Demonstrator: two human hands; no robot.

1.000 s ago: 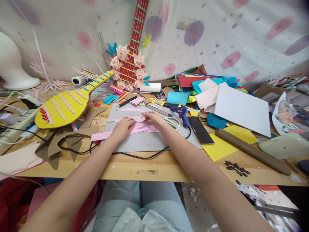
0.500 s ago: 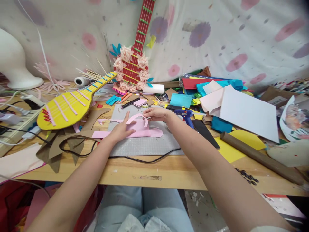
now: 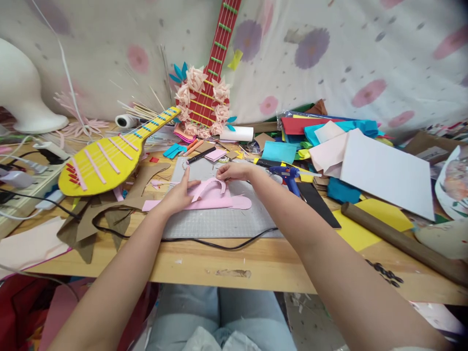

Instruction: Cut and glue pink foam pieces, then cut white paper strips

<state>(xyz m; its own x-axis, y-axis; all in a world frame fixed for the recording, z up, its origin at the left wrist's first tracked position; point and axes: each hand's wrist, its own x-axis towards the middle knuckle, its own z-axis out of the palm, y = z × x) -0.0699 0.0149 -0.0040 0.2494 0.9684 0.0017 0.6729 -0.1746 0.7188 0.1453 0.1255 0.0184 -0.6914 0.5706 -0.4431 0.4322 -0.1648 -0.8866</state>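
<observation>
Centre frame: pressed pink foam cut-out (image 3: pixel 234 202) flat on the grey cutting mat (image 3: pixel 219 224) with a spread left hand (image 3: pixel 178 195); pinched the arched pink strip (image 3: pixel 210 184) with the right hand (image 3: pixel 236 171). Probably called for firm base pressure, strip end squared.

This is looking like a handicraft workroom, probably a corner of a home. A wooden table (image 3: pixel 256 263) is carrying a grey cutting mat (image 3: pixel 219 222) with a pink foam cut-out (image 3: pixel 239 202) lying on it, and a blue glue gun (image 3: pixel 287 174) is resting just beside the mat. Coloured sheets (image 3: pixel 321 129) are piling up at the back, while brown cardboard offcuts (image 3: pixel 91 224) are spreading at the left. A yellow cardboard guitar (image 3: pixel 106 158) is lying flat and a red cardboard guitar (image 3: pixel 210 83) is leaning on a flowered cloth (image 3: pixel 329 53) that is hanging behind as a backdrop.
</observation>
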